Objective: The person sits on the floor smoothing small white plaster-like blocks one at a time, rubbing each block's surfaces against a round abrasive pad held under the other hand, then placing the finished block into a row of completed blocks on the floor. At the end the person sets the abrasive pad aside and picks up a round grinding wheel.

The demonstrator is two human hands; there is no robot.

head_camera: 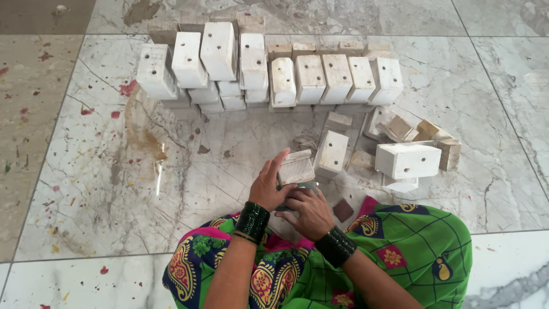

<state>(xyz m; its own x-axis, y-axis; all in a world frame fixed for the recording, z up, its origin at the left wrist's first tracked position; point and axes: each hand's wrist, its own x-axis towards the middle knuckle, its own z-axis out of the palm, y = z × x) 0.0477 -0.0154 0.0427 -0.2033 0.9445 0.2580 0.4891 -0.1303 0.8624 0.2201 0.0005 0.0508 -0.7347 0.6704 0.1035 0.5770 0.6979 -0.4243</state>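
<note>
Down low, the left hand (267, 186) clasps a small pale wooden block (295, 168), fingers curled round its near side and thumb raised against its end. The right hand (309, 210) sits just beneath, fingers bent in under the block; what it grips is hidden. Both wrists wear dark green bangles (252, 221). Just beside the held block stands an upright white-painted wooden block (332, 151), and to the right a larger white block (408, 160) rests on loose offcuts. Farther off, a long row of white drilled blocks (269, 71) lines the marble floor (103, 171).
</note>
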